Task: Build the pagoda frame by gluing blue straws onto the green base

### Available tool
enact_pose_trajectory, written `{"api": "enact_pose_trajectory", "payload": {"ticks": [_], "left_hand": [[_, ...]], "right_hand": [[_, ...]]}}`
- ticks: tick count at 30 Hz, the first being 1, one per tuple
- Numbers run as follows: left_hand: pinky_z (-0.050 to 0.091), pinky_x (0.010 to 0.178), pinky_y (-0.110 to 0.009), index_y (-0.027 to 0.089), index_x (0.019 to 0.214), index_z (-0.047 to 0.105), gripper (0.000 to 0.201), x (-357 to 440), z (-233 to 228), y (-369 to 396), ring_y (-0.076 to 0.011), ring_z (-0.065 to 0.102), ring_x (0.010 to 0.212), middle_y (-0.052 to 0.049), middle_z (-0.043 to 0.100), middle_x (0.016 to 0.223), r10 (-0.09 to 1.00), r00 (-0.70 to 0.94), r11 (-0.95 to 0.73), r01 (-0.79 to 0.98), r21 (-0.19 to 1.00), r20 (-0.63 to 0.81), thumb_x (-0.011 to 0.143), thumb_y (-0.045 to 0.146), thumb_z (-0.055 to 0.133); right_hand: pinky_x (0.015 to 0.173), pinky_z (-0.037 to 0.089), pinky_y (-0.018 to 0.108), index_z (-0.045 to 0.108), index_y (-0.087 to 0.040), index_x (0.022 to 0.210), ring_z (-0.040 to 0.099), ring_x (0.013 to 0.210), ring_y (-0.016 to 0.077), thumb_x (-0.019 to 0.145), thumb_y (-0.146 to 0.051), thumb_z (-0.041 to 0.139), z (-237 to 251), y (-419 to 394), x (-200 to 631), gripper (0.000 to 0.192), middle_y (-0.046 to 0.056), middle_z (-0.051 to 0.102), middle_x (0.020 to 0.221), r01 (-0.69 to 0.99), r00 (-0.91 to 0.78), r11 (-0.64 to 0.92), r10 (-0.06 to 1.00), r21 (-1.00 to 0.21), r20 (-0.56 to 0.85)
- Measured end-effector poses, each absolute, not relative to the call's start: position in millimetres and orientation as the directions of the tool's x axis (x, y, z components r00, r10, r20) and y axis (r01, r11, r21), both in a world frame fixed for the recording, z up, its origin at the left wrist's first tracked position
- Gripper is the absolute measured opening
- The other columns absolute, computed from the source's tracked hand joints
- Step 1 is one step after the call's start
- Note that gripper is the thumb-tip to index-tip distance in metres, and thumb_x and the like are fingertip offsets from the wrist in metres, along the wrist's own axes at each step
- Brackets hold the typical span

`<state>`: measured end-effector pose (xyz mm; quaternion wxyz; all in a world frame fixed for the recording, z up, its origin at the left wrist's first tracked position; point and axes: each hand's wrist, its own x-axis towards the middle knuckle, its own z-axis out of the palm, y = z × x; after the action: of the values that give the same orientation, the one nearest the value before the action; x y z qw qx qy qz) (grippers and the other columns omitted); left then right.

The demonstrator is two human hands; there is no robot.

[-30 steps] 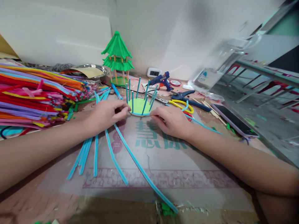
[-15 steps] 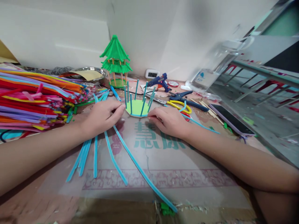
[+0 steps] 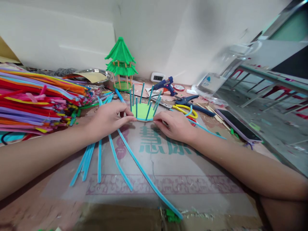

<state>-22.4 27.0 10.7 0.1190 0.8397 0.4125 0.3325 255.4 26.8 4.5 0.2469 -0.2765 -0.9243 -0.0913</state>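
Observation:
A light-green flat base (image 3: 144, 110) with several upright blue sticks (image 3: 136, 107) stands on the table between my hands. A blue pipe cleaner (image 3: 143, 120) runs along its front edge. My left hand (image 3: 112, 117) pinches the pipe cleaner at the base's left front corner, thumb toward me. At the right front corner my right hand (image 3: 173, 125) is closed on the same strip, fingertips partly hidden. Beyond that hand a blue length (image 3: 209, 130) trails to the right. Several loose blue pipe cleaners (image 3: 141, 166) lie under and in front of my left hand.
Bundles of coloured pipe cleaners (image 3: 31, 102) fill the left. Behind the base stand a green pagoda model (image 3: 121, 64), a small clock (image 3: 158, 76) and a blue glue gun (image 3: 166, 86). Yellow-handled scissors (image 3: 185, 110), pliers (image 3: 199, 107), a phone (image 3: 238, 125) and a clear jug (image 3: 218, 70) are on the right.
My left hand has slid right along the base's front edge, closer to my right hand. My right hand has stayed nearly in place at the corner. The view has shifted slightly.

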Motion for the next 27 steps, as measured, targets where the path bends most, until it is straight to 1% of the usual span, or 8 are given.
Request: {"api": "enact_pose_trajectory", "payload": {"ticks": [4,6,7,10,14,17,20,27], "left_hand": [[0.048,0.072,-0.031,0.022,0.067,0.064,0.044,-15.1,40.6,-5.7,-0.0164,0.061,0.069,-0.002,0.067,0.067,0.611,0.632,-0.786,0.413,0.459,0.477,0.101,0.045,0.050],[0.049,0.070,-0.029,0.024,0.073,0.067,0.041,-11.2,57.2,-22.4,-0.0158,0.063,0.070,-0.002,0.069,0.073,0.437,0.807,-0.830,0.190,0.525,0.398,0.102,0.045,0.048],[0.050,0.069,-0.028,0.026,0.081,0.070,0.036,-10.0,63.7,-27.3,-0.0161,0.063,0.073,-0.002,0.071,0.078,0.409,0.830,-0.820,0.152,0.552,0.379,0.101,0.047,0.049],[0.050,0.068,-0.027,0.026,0.092,0.072,0.028,-11.0,69.4,-22.4,-0.0155,0.064,0.074,-0.002,0.073,0.086,0.485,0.819,-0.801,0.276,0.531,0.307,0.096,0.049,0.058],[0.043,0.067,-0.028,0.019,0.064,0.063,0.043,-19.8,45.3,11.9,-0.0156,0.060,0.067,-0.003,0.064,0.066,0.657,0.620,-0.753,0.569,0.330,0.429,0.097,0.043,0.047],[0.040,0.062,-0.027,0.018,0.086,0.072,0.033,-23.3,20.8,31.3,-0.0159,0.060,0.067,-0.003,0.069,0.074,0.755,0.493,-0.637,0.707,0.307,0.432,0.093,0.041,0.050],[0.042,0.065,-0.028,0.017,0.105,0.076,0.036,-22.3,5.7,39.0,-0.0183,0.064,0.074,-0.005,0.075,0.087,0.773,0.488,-0.616,0.728,0.300,0.406,0.091,0.042,0.054],[0.043,0.065,-0.029,0.019,0.099,0.077,0.032,-20.1,-0.5,43.0,-0.0182,0.064,0.073,-0.003,0.074,0.081,0.745,0.551,-0.662,0.679,0.318,0.375,0.089,0.041,0.056]], "right_hand": [[0.063,0.038,0.027,0.064,-0.016,0.097,0.062,0.072,0.0161,0.101,-0.026,0.047,4.3,26.3,256.2,0.020,0.006,0.071,0.081,0.567,-0.724,0.823,0.482,0.027,0.494],[0.063,0.038,0.027,0.064,-0.017,0.097,0.062,0.073,0.0163,0.101,-0.026,0.045,4.8,25.5,255.8,0.021,0.006,0.071,0.083,0.575,-0.724,0.818,0.499,0.018,0.477],[0.063,0.038,0.027,0.064,-0.017,0.098,0.062,0.074,0.0163,0.102,-0.027,0.044,5.1,25.1,255.5,0.023,0.006,0.072,0.083,0.577,-0.724,0.816,0.503,0.016,0.472],[0.062,0.037,0.028,0.065,-0.016,0.097,0.062,0.073,0.0165,0.102,-0.027,0.044,5.8,24.4,254.1,0.024,0.007,0.072,0.083,0.582,-0.723,0.813,0.501,0.028,0.475],[0.062,0.039,0.027,0.067,-0.015,0.097,0.065,0.073,0.0168,0.101,-0.026,0.049,4.6,26.0,254.5,0.022,0.007,0.074,0.084,0.585,-0.720,0.810,0.496,0.040,0.486],[0.064,0.042,0.028,0.070,-0.015,0.101,0.068,0.077,0.0180,0.103,-0.029,0.048,1.8,29.0,256.0,0.026,0.008,0.076,0.088,0.597,-0.715,0.801,0.507,0.043,0.481],[0.067,0.043,0.029,0.073,-0.016,0.109,0.072,0.085,0.0203,0.104,-0.032,0.049,-1.3,31.6,254.3,0.029,0.008,0.079,0.097,0.646,-0.686,0.762,0.554,0.045,0.472],[0.070,0.043,0.029,0.075,-0.019,0.113,0.074,0.094,0.0215,0.100,-0.037,0.060,0.3,31.1,238.9,0.027,0.006,0.080,0.107,0.758,-0.603,0.652,0.713,-0.020,0.358]]}}
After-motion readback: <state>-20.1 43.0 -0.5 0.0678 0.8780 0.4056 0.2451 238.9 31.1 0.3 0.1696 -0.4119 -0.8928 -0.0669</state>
